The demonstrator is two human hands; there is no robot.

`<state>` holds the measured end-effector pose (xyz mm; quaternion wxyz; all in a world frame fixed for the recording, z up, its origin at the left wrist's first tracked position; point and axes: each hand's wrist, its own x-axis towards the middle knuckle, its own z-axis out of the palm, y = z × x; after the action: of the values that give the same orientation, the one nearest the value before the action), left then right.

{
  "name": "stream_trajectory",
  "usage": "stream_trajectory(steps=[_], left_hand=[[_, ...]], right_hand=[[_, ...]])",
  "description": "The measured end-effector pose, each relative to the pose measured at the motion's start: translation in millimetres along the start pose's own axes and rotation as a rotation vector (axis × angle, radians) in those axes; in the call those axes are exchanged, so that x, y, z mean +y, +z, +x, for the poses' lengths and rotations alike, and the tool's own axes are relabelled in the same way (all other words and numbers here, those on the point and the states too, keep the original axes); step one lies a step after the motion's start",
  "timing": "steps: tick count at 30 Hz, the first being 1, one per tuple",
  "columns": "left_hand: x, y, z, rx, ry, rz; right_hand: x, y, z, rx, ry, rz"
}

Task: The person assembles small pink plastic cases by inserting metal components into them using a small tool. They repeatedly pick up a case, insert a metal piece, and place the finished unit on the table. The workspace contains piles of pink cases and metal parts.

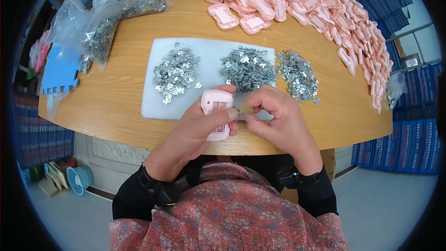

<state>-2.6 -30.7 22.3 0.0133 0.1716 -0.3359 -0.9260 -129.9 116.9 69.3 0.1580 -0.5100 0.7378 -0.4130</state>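
Observation:
My left hand [195, 128] grips a pink plastic casing [216, 107] upright over the table's front edge. My right hand [274, 118] pinches a small metal piece [243, 108] right beside the casing's side. Both hands hover above a white foam mat [186, 46] that carries two heaps of small silver metal parts, one on the left [175, 72] and one in the middle [247, 69]. A third heap [298, 74] lies on the wood just off the mat's right edge.
A large pile of pink casings [302, 4] curves along the round wooden table's [111, 97] far and right side. Clear bags of metal parts [111, 14] lie at the left. A blue foam piece [58, 74] overhangs the left rim. A blue basket [79, 179] stands on the floor.

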Motion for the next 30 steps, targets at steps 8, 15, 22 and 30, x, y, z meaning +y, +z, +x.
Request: stream_trajectory(steps=[8, 15, 22, 30], left_hand=[[-20.5, 15.2, 7.9, -0.015, 0.027, 0.113], [-29.0, 26.5, 10.5, 0.002, 0.041, 0.099], [-35.1, 20.9, 12.7, -0.024, 0.023, 0.096], [-34.5, 16.8, 13.5, -0.050, -0.068, 0.046]], right_hand=[[0.3, -11.2, -23.8, 0.078, -0.043, -0.116], [15.1, 0.7, -54.1, 0.137, 0.435, 0.380], [16.8, 3.7, -56.0, 0.132, 0.450, 0.692], [25.7, 2.7, -56.7, 0.074, 0.467, 0.745]])
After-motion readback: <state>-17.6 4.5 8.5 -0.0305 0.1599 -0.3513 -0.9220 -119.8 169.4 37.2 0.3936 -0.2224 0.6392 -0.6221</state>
